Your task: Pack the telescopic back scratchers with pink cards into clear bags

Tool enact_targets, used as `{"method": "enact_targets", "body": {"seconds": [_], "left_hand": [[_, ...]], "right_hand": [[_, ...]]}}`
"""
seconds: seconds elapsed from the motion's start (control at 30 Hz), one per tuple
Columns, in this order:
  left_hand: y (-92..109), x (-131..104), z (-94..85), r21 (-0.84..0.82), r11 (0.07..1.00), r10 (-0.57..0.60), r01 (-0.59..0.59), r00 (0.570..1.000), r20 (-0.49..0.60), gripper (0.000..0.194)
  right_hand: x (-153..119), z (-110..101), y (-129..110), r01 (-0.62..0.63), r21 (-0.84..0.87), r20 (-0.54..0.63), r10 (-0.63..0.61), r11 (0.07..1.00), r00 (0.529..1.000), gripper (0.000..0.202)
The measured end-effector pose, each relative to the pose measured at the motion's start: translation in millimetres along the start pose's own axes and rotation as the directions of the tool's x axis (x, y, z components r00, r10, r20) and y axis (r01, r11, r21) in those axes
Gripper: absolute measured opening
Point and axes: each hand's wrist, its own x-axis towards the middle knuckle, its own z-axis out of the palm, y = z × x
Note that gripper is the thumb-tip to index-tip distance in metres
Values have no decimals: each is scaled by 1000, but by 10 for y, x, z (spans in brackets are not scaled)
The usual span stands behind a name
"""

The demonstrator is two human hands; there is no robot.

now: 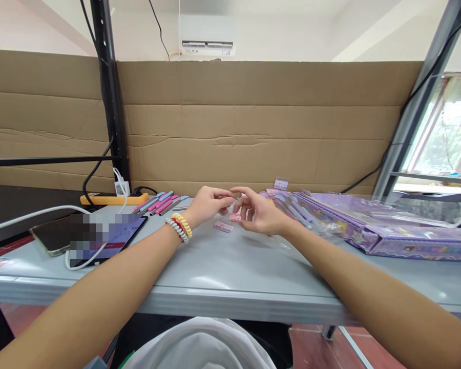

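Observation:
My left hand (210,206), with beaded bracelets (179,227) at the wrist, is over the table with its fingers bent together. Whatever lies between them is too small or hidden to make out. My right hand (259,212) faces it, fingertips almost meeting; its fingers are curved and the thumb stands apart, with nothing plainly held. Below the hands lie a small purple printed piece (223,226) and a pink one (235,218). Beyond my right hand, blue and purple pens (296,211) lie with clear plastic wrapping (325,225).
Several pink, blue and grey pens (162,203) lie at the left back. A tablet (128,233), a phone (57,236), a white cable (71,207) and an orange power strip (111,200) are left. A purple box (415,241) occupies the right; cardboard (253,123) walls the back.

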Motion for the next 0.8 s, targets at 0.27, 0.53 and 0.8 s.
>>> {"method": "enact_targets", "body": {"seconds": [0.27, 0.53, 0.8], "left_hand": [[43, -10, 23, -179, 979, -93, 94, 996, 12, 30], [17, 16, -12, -281, 945, -150, 169, 985, 89, 44], [6, 14, -2, -126, 982, -135, 143, 988, 70, 51]], "right_hand": [[52, 38, -154, 65, -249, -169, -109, 966, 980, 23], [74, 10, -69, 37, -11, -341, -39, 999, 939, 25], [145, -7, 0, -152, 221, -412, 233, 963, 881, 33]]}}
